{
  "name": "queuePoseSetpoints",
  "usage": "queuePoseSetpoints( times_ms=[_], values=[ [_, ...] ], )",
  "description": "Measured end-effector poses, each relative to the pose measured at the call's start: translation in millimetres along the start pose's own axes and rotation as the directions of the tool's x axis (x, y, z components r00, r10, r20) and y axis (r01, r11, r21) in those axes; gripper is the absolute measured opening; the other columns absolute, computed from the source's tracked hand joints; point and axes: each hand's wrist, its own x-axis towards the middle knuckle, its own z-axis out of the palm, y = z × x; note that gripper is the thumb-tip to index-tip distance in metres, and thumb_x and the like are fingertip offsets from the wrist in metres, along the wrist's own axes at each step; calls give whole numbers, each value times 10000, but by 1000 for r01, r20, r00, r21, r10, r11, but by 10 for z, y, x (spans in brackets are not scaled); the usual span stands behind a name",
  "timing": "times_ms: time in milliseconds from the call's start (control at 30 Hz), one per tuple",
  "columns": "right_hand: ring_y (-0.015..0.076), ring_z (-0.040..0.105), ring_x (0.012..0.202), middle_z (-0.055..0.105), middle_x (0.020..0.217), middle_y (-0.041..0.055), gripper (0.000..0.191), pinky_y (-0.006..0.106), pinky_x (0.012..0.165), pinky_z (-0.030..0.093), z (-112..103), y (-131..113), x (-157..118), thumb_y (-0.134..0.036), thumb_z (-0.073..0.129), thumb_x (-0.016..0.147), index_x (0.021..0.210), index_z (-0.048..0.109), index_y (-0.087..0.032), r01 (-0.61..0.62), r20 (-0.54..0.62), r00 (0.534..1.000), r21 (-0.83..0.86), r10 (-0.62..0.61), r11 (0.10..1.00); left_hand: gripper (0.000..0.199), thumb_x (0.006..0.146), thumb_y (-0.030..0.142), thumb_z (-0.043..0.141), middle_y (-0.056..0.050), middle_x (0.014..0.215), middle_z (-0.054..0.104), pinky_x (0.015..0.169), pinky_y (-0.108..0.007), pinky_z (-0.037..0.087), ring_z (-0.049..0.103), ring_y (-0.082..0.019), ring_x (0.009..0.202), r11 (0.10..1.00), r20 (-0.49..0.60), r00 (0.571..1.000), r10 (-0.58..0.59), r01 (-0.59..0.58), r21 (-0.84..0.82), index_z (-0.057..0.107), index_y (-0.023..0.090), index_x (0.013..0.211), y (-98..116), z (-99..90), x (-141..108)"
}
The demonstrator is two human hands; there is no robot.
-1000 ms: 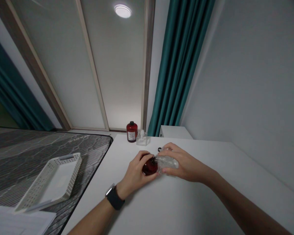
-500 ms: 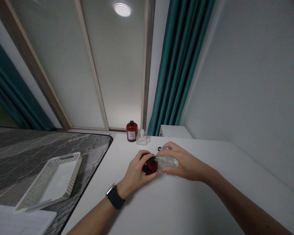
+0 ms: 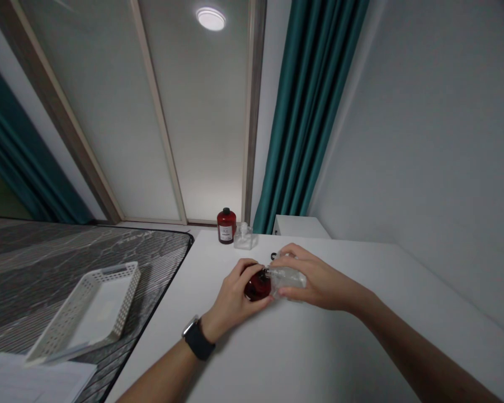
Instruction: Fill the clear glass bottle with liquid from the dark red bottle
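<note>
Key relation: neck to neck. Your left hand (image 3: 237,291) has its grip wrapped around the dark red bottle (image 3: 258,286), just above the table (image 3: 277,358) or on it; its base is hidden, so I can't tell. Your right hand's grip (image 3: 314,280) is clamped on the clear bottle (image 3: 291,277), thumb on the near side, fingers over the far side. That bottle lies directly right of the red one, long axis roughly left-right, narrow end toward the red neck. Ends meet or nearly so; contact is too small to confirm. Each bottle is nearest the hand that has it.

Materials: red one glossy, rounded, translucent; clear one see-through with bright glints, likely plastic. Small black ring-shaped piece (image 3: 273,256) sits just beyond your right fingers. Farther back: labelled red bottle (image 3: 226,228), upright, black cap, beside a squarish transparent pump bottle (image 3: 243,239). Left, off the table: white perforated basket (image 3: 128,305).
</note>
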Motion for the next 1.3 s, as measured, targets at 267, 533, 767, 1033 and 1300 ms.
queuePoseSetpoints(
  times_ms=[267, 533, 767, 1033, 1300],
  values=[
    [231, 559, 1130, 542, 1215, 77, 397, 388, 1026, 457, -8, 4, 2, -344, 684, 884, 1264, 608, -257, 3, 3, 1000, -5, -3, 1000, 535, 780, 277, 786, -89, 1182, 553, 925, -401, 548, 598, -240, 1080, 1000, -5, 1000, -9, 8, -12, 523, 232, 1244, 7, 10, 1],
    [235, 554, 1132, 530, 1214, 85, 392, 404, 1028, 447, -19, -7, 16, -347, 683, 886, 1257, 601, -249, 9, 14, 1000, -16, -9, 1000, 536, 780, 284, 787, -87, 1185, 548, 933, -407, 542, 593, -242, 1084, 999, -11, 1000, -14, 14, -32, 522, 237, 1244, -3, 21, -1],
    [235, 551, 1135, 537, 1218, 80, 396, 404, 1031, 448, -39, -28, 23, -347, 675, 889, 1266, 601, -253, 2, 26, 1000, -19, -1, 1000, 536, 780, 279, 780, -90, 1187, 547, 932, -410, 538, 593, -247, 1086, 999, -14, 1000, -17, 16, -44, 520, 240, 1248, -14, 30, 0],
    [228, 543, 1146, 523, 1222, 80, 394, 398, 1046, 435, -54, -44, 35, -334, 680, 889, 1265, 602, -248, -12, 45, 999, -16, 12, 1000, 530, 770, 268, 785, -87, 1181, 550, 930, -409, 537, 596, -244, 1082, 998, -19, 999, -27, 26, -48, 527, 237, 1232, -8, 36, -9],
    [229, 545, 1146, 524, 1222, 81, 406, 401, 1044, 437, -58, -55, 44, -337, 679, 888, 1276, 602, -247, -18, 48, 999, -18, 19, 1000, 534, 771, 268, 785, -86, 1186, 543, 933, -405, 533, 593, -243, 1083, 998, -23, 999, -35, 34, -60, 521, 240, 1234, -3, 40, -7]
  ],
)
